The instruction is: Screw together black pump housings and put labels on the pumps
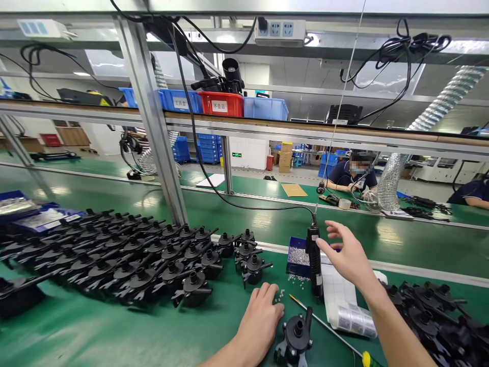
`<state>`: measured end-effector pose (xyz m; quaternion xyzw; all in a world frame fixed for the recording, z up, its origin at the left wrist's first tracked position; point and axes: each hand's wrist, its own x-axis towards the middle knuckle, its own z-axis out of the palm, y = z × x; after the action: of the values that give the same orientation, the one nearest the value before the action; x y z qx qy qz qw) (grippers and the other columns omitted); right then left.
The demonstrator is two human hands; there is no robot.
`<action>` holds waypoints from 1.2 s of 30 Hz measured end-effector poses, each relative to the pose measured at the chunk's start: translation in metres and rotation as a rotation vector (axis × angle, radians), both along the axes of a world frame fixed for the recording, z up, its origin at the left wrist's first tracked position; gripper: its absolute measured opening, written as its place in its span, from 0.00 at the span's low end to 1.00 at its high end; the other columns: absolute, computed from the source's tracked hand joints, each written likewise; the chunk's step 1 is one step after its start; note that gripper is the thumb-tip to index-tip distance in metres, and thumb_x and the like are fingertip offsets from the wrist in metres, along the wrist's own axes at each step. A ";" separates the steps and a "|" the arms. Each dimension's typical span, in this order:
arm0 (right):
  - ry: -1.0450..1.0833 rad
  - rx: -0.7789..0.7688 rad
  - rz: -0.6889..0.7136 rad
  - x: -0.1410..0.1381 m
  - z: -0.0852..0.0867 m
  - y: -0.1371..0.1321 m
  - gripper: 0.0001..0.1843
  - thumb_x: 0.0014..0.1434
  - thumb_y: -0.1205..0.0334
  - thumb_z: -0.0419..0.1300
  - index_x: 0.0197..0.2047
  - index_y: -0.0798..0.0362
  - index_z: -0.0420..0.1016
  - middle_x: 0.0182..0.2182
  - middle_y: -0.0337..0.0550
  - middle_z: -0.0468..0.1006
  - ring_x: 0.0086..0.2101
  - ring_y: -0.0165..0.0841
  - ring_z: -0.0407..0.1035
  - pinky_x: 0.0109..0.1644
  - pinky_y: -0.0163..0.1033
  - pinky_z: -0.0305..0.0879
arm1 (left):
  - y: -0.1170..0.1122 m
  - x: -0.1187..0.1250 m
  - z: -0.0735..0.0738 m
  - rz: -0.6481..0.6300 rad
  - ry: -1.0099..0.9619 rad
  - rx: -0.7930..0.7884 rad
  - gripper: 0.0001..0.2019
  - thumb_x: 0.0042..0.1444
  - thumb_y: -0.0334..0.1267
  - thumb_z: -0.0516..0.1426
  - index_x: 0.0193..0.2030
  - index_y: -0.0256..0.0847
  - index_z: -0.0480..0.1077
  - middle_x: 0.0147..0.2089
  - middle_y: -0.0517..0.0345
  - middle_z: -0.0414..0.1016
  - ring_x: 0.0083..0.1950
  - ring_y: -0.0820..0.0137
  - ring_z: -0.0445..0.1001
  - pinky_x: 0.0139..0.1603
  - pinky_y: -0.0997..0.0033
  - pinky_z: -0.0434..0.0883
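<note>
Bright, even indoor light; wide-angle stretch toward the edges.
Ceiling lamp [81, 74] lit; pale glare on green tabletop [263, 221]. Silver hose [454, 93] glints. Black parts [142, 279] at left slightly smeared, shadows beneath them soft.

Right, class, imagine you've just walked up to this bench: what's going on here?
A person is working bare-handed at a green bench. Their right grip is open beside an upright black corded tool; whether it touches the tool is hard to tell. Their left grip is low over the bench by some loose small metal pieces, next to a single black part. Rows of similar parts stand to the left. Farther back, a co-worker is bent forward.
</note>
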<state>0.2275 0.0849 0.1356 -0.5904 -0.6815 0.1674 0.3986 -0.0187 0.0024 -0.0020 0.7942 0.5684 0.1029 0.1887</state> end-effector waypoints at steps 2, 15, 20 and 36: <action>0.068 0.047 -0.015 -0.005 -0.018 0.010 0.46 0.62 0.38 0.67 0.75 0.52 0.63 0.65 0.58 0.69 0.62 0.47 0.69 0.62 0.52 0.74 | 0.002 0.001 0.003 0.011 -0.033 -0.031 0.16 0.72 0.32 0.51 0.38 0.41 0.79 0.64 0.55 0.71 0.64 0.57 0.65 0.62 0.49 0.66; 0.300 -0.183 0.200 -0.037 -0.042 0.006 0.26 0.64 0.41 0.69 0.46 0.56 0.71 0.35 0.44 0.76 0.32 0.37 0.72 0.41 0.44 0.71 | -0.009 -0.010 0.022 0.088 -0.534 -0.452 0.10 0.70 0.34 0.50 0.35 0.39 0.63 0.35 0.60 0.71 0.36 0.74 0.65 0.40 0.71 0.58; 0.563 0.076 0.213 -0.058 -0.015 -0.026 0.22 0.66 0.46 0.71 0.46 0.53 0.68 0.36 0.42 0.74 0.31 0.35 0.72 0.39 0.42 0.72 | -0.003 -0.006 0.017 0.122 -0.674 -0.835 0.06 0.66 0.36 0.46 0.37 0.43 0.60 0.30 0.66 0.68 0.17 0.79 0.60 0.18 0.75 0.52; 0.749 0.201 0.498 -0.096 0.003 -0.075 0.08 0.73 0.64 0.65 0.49 0.49 0.69 0.36 0.37 0.72 0.29 0.29 0.76 0.34 0.36 0.75 | 0.005 -0.020 0.033 0.078 -0.867 -1.001 0.19 0.36 0.53 0.59 0.29 0.40 0.68 0.28 0.60 0.73 0.22 0.78 0.68 0.18 0.79 0.57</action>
<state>0.1316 0.0096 0.1385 -0.2660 -0.6244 0.3931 0.6203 -0.0385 0.0070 0.0306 0.4762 0.4487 0.1433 0.7426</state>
